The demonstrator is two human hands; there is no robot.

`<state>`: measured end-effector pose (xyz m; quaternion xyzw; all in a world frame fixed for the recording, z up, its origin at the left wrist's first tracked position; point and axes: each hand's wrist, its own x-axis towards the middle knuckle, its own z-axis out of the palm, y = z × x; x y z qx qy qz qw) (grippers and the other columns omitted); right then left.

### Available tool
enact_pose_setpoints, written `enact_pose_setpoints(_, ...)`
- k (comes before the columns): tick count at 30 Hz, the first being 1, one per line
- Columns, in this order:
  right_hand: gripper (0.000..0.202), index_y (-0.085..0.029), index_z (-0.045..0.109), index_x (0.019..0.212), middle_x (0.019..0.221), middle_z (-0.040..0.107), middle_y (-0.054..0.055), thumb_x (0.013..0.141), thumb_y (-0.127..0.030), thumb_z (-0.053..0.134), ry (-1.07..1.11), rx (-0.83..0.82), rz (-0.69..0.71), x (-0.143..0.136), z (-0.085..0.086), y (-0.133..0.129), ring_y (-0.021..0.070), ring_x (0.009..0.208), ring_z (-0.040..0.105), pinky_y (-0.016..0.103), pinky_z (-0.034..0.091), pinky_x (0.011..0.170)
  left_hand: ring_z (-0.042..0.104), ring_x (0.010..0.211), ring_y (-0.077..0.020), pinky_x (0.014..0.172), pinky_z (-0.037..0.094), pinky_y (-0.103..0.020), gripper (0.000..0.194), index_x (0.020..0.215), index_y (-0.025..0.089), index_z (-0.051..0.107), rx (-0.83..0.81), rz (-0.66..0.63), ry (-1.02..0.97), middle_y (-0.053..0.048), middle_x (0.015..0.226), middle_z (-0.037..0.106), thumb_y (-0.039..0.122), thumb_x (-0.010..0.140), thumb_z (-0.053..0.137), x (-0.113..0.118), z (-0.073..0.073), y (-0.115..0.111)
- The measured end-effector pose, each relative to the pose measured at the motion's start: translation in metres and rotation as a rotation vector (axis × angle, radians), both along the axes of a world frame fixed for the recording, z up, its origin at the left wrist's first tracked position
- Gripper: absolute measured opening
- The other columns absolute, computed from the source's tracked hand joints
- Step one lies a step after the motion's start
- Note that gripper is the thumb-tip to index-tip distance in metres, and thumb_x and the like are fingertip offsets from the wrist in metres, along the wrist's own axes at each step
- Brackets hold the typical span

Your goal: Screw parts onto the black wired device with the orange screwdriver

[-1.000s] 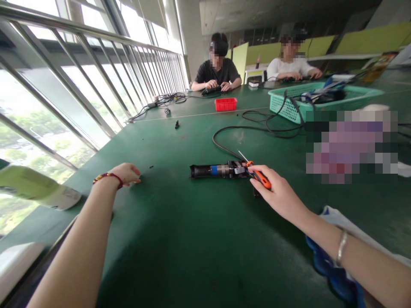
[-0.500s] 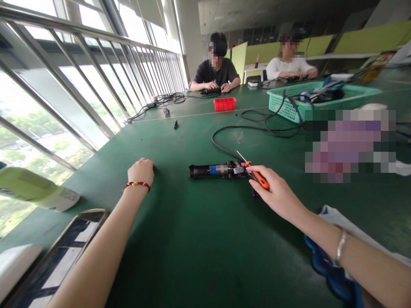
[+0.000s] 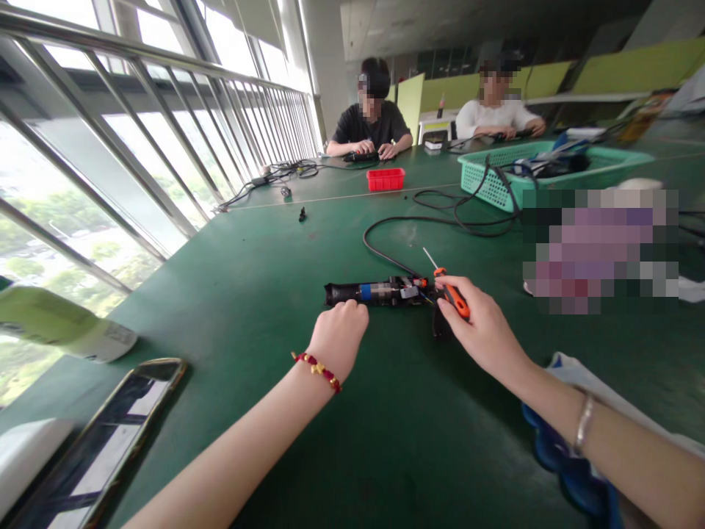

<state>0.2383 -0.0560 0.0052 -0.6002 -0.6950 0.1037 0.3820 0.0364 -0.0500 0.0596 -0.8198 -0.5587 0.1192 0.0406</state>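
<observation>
An orange and black screwdriver (image 3: 454, 300) is in my right hand (image 3: 482, 323), its thin shaft pointing up and to the left, clear of the tabletop. Just left of it lies a long black corded device (image 3: 380, 292) with its casing open, showing a silver and blue cylinder, small wires and a dark handle part. My left hand (image 3: 338, 334) is closed at the near side of the device's left end. Its fingers are curled under and out of sight, so what they hold, if anything, is hidden. The device's black cable (image 3: 380, 250) loops away behind it.
A red bin (image 3: 385, 179) and a turquoise basket (image 3: 485, 184) of tools stand farther back on the green table. A small black part (image 3: 302, 214) lies at centre left. A phone (image 3: 137, 411) and a tilted green can (image 3: 60, 323) are at left. Two people sit opposite.
My left hand has moved right, from the bare tabletop to the device's left end. My right hand has shifted slightly right with the screwdriver, away from the device's wires.
</observation>
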Motion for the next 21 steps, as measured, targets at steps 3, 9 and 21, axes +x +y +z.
enact_pose_setpoints(3, 0.031, -0.018, 0.053, 0.11, 0.092, 0.066, 0.009, 0.084, -0.032, 0.044, 0.005, -0.052, -0.03, 0.001, 0.0, 0.0, 0.024, 0.082, 0.061, 0.039, 0.045, 0.08, 0.06, 0.096, -0.0222, 0.071, 0.053, -0.03, 0.026, 0.099, 0.008, 0.057, 0.064, -0.065, -0.017, -0.013, 0.1, 0.06, 0.0, 0.083, 0.039, 0.003, -0.011, 0.005)
enact_pose_setpoints(9, 0.032, -0.021, 0.051, 0.114, 0.106, 0.065, 0.009, 0.086, -0.033, 0.043, 0.106, -0.138, 0.029, 0.001, 0.001, 0.0, 0.0224, 0.089, 0.063, 0.033, 0.047, 0.077, 0.056, 0.095, -0.0195, 0.068, 0.052, -0.026, 0.022, 0.099, 0.012, 0.055, 0.148, -0.104, -0.023, -0.01, 0.102, 0.057, 0.006, 0.088, 0.037, -0.008, -0.025, 0.02)
enact_pose_setpoints(21, 0.035, -0.025, 0.044, 0.122, 0.109, 0.062, 0.006, 0.088, -0.034, 0.043, -0.001, -0.212, 0.338, -0.002, 0.001, -0.004, 0.0187, 0.085, 0.062, 0.032, 0.048, 0.076, 0.053, 0.088, -0.0207, 0.076, 0.047, -0.032, 0.012, 0.089, 0.015, 0.054, 0.375, -0.096, -0.209, -0.009, 0.093, 0.056, 0.016, 0.087, 0.042, -0.043, -0.047, 0.051)
